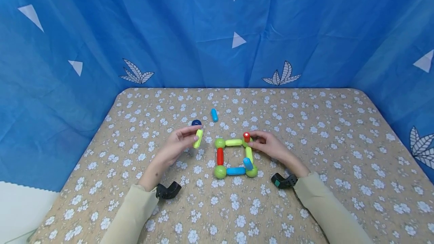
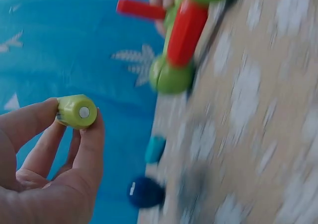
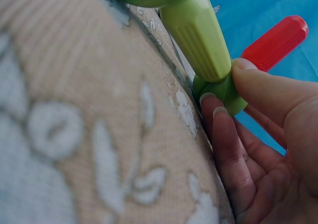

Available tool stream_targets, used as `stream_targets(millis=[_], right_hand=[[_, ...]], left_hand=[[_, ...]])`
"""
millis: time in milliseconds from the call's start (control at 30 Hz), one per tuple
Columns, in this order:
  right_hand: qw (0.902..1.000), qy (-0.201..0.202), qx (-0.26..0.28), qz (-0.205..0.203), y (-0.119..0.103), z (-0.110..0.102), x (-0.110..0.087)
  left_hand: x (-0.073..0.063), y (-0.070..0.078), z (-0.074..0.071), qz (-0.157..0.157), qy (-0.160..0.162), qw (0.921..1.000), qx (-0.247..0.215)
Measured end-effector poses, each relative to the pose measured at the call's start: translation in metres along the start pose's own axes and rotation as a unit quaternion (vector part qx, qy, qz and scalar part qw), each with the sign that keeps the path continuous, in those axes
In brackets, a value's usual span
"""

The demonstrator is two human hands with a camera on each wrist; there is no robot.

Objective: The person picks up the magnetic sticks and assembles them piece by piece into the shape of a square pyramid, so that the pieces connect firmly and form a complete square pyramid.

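My left hand (image 1: 171, 147) pinches a yellow-green magnetic rod (image 1: 198, 139) between thumb and fingers, held left of a square frame; its round metal end faces the left wrist view. The frame has green balls (image 1: 220, 171) at its corners. Its sides are a red rod (image 1: 220, 156), a blue rod (image 1: 236, 171) and two yellow-green rods (image 1: 233, 142). Another blue rod (image 1: 248, 163) stands up from the near right ball. At the far right corner, my right hand (image 1: 271, 147) grips the green ball (image 3: 223, 96), from which a second red rod (image 3: 276, 42) rises.
A dark blue ball (image 1: 196, 122) lies just beyond my left fingers. Farther back rests a loose blue rod (image 1: 214, 115). A flowered cloth (image 1: 322, 206) covers the table, and a blue curtain (image 1: 190, 29) hangs behind it and along both sides.
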State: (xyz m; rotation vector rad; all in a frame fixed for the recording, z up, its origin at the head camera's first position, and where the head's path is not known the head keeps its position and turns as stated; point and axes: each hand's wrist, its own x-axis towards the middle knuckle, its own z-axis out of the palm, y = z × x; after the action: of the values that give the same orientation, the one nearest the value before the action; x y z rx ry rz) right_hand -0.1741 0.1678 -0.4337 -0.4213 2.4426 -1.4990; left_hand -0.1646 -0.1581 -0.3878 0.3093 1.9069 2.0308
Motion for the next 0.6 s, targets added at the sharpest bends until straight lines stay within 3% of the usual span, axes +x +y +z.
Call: stream_targets(millis=[300, 600], right_hand=[[0.9998, 0.005, -0.017, 0.011, -0.004, 0.000, 0.000], [0.9997, 0.005, -0.016, 0.017, -0.003, 0.000, 0.000]], left_hand=[[-0.011, -0.011, 0.039, 0.011, -0.059, 0.9982, 0.002], [-0.013, -0.018, 0.048, 0.019, -0.081, 0.9949, 0.057]])
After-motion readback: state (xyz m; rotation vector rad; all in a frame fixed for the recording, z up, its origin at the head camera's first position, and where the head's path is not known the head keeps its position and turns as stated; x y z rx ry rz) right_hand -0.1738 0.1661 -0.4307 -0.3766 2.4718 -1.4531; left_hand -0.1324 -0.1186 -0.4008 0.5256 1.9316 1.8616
